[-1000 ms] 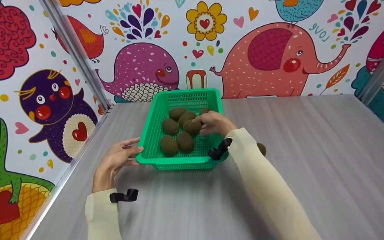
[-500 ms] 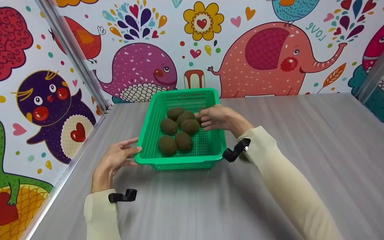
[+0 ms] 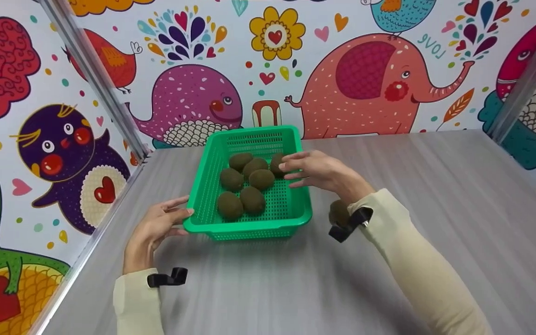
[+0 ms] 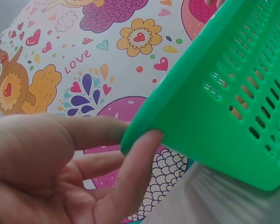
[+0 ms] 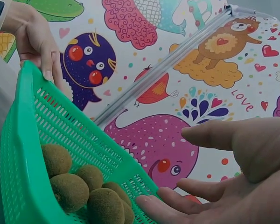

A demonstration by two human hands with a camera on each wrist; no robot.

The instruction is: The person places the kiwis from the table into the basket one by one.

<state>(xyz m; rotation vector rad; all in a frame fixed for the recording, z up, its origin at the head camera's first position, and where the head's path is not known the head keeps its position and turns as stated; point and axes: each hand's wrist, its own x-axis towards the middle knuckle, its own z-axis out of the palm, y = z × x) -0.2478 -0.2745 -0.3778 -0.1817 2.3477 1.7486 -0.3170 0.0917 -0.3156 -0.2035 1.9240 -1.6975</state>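
Observation:
A green plastic basket with slotted walls holds several brown kiwis. My left hand pinches its near left corner; in the left wrist view the thumb and a finger lie on either side of the rim. Over the basket's right wall, my right hand has its fingers spread and holds nothing. Its fingertips are right by a kiwi at the basket's right side, partly overlapping it in the head view. Another kiwi lies on the table under the right wrist.
The grey wood-grain table runs back to a wall printed with cartoon animals. Metal corner posts stand at left and right. Black camera mounts sit on both wrists.
My right hand has drawn back to the right, its fingers loosening from the kiwi at the basket's right side. The table kiwi shows more. My left hand keeps its grip on the rim.

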